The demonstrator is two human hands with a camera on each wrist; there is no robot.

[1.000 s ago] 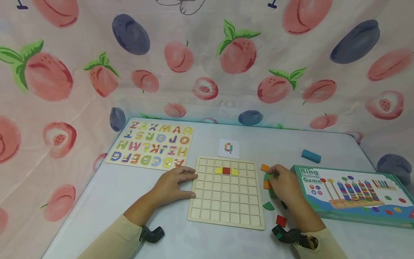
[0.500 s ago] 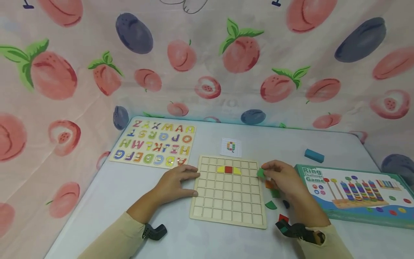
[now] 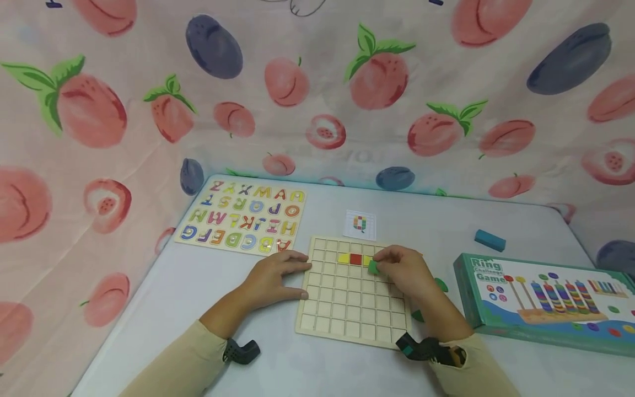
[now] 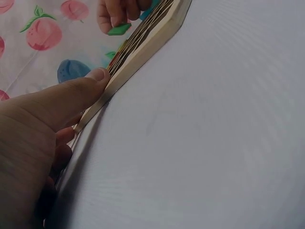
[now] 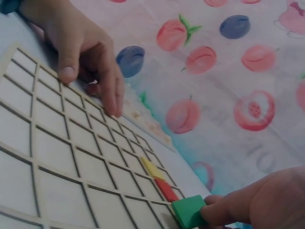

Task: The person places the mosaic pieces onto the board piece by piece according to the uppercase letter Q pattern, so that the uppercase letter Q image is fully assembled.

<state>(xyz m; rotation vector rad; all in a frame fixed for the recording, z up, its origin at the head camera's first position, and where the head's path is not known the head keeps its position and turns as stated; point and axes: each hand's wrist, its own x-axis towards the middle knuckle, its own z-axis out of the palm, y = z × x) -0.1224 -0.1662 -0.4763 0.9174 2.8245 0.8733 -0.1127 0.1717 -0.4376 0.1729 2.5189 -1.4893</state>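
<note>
A pale wooden grid board (image 3: 345, 312) lies on the table in the head view. In its second row from the back sit a red square tile (image 3: 355, 259) and a yellow piece (image 3: 343, 258) on its left; another yellow piece on its right is partly hidden by the fingers. My right hand (image 3: 408, 271) pinches a green square tile (image 5: 187, 211) between thumb and fingers, close over the board just in front of that right yellow piece. My left hand (image 3: 270, 280) rests at the board's left edge, fingers extended and fingertips against the rim.
Behind the board lies a small card (image 3: 360, 225) with a coloured Q. An alphabet puzzle (image 3: 240, 218) lies back left. On the right are a Ring Challenge Game box (image 3: 541, 300) and a blue block (image 3: 490, 240). Loose green pieces (image 3: 441, 285) show beside my right forearm.
My right hand has picked up the green tile from the pieces right of the board and carried it left over the grid. My left hand has stayed at the board's edge.
</note>
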